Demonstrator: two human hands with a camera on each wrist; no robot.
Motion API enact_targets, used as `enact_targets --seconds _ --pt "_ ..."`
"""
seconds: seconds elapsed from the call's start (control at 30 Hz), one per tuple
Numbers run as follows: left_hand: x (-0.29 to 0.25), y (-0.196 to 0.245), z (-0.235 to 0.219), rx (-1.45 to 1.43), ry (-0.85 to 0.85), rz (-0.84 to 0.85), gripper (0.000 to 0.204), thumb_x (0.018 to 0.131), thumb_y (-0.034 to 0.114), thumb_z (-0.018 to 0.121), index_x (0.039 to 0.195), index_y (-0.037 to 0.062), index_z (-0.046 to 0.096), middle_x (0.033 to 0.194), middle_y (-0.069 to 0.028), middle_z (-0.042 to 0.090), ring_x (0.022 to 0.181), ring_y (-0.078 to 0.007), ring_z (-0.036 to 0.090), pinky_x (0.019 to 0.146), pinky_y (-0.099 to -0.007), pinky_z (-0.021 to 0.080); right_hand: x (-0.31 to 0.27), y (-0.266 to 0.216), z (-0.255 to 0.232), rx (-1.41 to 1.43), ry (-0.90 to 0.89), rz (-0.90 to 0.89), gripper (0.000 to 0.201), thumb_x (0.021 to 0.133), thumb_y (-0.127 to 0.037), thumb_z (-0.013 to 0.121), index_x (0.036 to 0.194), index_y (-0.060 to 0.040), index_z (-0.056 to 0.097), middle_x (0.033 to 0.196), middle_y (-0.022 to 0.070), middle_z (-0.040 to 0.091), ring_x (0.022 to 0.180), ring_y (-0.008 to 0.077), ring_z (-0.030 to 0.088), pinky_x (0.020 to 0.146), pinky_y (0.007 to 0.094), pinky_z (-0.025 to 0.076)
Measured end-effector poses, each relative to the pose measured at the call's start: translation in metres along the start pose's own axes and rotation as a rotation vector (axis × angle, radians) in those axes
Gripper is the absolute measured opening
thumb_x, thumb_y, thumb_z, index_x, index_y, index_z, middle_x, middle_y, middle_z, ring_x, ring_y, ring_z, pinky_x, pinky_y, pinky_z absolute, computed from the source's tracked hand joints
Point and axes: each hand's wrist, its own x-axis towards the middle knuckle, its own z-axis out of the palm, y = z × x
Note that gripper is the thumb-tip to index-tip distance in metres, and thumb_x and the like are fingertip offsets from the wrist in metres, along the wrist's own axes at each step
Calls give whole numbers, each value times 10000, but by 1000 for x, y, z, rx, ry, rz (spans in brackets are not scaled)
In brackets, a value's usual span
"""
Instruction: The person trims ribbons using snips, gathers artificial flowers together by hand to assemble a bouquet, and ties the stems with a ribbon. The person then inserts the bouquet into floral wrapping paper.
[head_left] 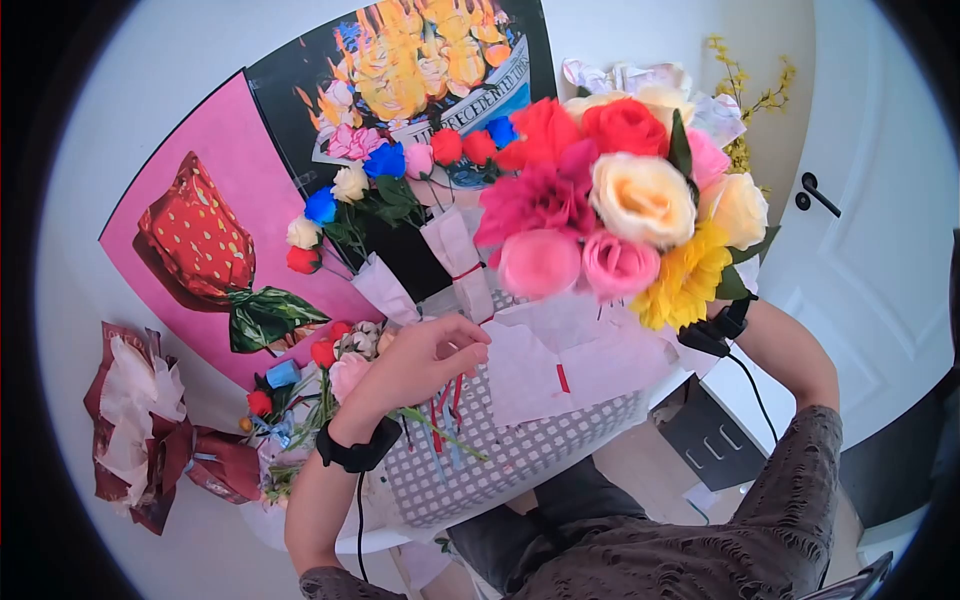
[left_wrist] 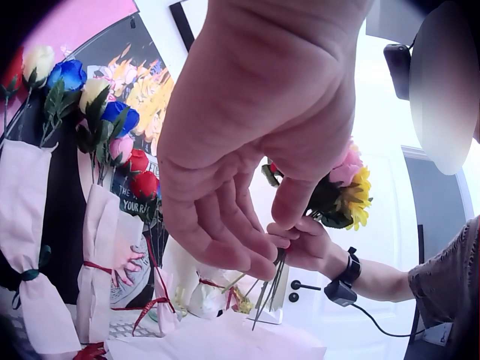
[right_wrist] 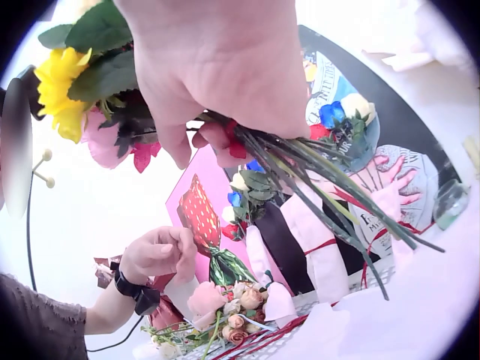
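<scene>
My right hand (right_wrist: 225, 75) grips a bouquet of artificial flowers (head_left: 640, 200) by its gathered green stems (right_wrist: 337, 187). Red, pink, cream and yellow blooms make up its head, which hides most of that hand in the head view. The bouquet is held up above the right part of the table. My left hand (head_left: 425, 362) hovers over the table with loosely bent fingers and nothing in them. Below the bouquet lies a pale pink wrapping sheet (head_left: 520, 365) with a short red strip (head_left: 562, 378) on it.
Two paper-wrapped rose bunches (head_left: 385, 290) stand at the back, before a dark poster (head_left: 280, 100). Loose flowers (head_left: 350, 375) and ribbons (head_left: 437, 430) lie on the checked tablecloth (head_left: 420, 490). A dark red wrapped bundle (head_left: 215, 465) is at far left; a white door (head_left: 880, 200) is at right.
</scene>
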Motion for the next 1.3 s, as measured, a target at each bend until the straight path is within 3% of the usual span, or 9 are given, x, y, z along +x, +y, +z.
enact_targets --seconds 0.23,0.3,0.53,0.67,0.77,0.9,0.97,1.13,1.3 --pt "25 -3 15 -36 -55 16 258 907 221 601 1030 -6 590 866 -64 666 749 -121 652 657 -249 506 -2 2 -40 -220 216 -137 111 905 -159 581 942 -54 587 852 32 588 827 111 553 771 286 441" --pt "39 -1 20 -57 -89 17 225 930 196 581 1021 -10 584 877 -63 652 760 -106 629 689 -239 499 17 -39 -43 312 287 197 135 875 -144 615 940 -47 548 814 8 507 739 133 509 720 270 413" --pt "98 12 54 -75 -115 96 277 915 241 606 1034 -8 580 886 -73 650 789 -131 628 700 -268 503 24 -52 -105 222 648 271 136 877 -146 638 888 -33 562 706 -2 516 632 102 525 612 267 453" --pt "163 26 94 179 350 556 504 847 340 674 1176 -2 503 1116 -173 599 1033 -221 595 833 -321 482 27 -49 -100 307 749 250 142 874 -140 644 861 -30 556 646 -9 492 532 99 480 545 280 474" --pt "199 53 127 278 459 605 522 863 334 653 1220 1 468 1190 -206 560 1115 -234 559 869 -331 463 33 -46 -75 356 794 255 161 858 -128 664 907 -5 571 608 -8 469 495 97 443 504 271 444" --pt "226 66 153 170 450 703 496 883 334 628 1209 -2 467 1095 -185 606 1046 -224 601 829 -323 475 37 -51 -55 479 732 296 170 861 -137 671 909 -7 572 610 -12 451 503 90 428 489 271 397" --pt "232 64 156 -106 68 408 484 898 328 614 1206 -10 453 930 -120 635 881 -174 636 752 -290 487 36 -55 -57 493 711 303 168 863 -135 667 910 -10 565 620 -13 449 514 92 428 495 271 395" --pt "226 58 167 -285 126 534 388 918 314 593 1113 -8 500 760 -19 571 634 -104 552 610 -255 458 29 -54 -64 607 607 350 172 864 -114 658 954 -18 547 698 -2 491 608 101 493 585 265 434" --pt "222 56 162 -536 -63 412 281 936 303 568 1003 31 547 733 6 537 607 -75 507 564 -236 421 7 -57 -87 520 81 429 232 882 -73 607 1089 -17 519 1051 96 626 992 162 592 897 293 453"
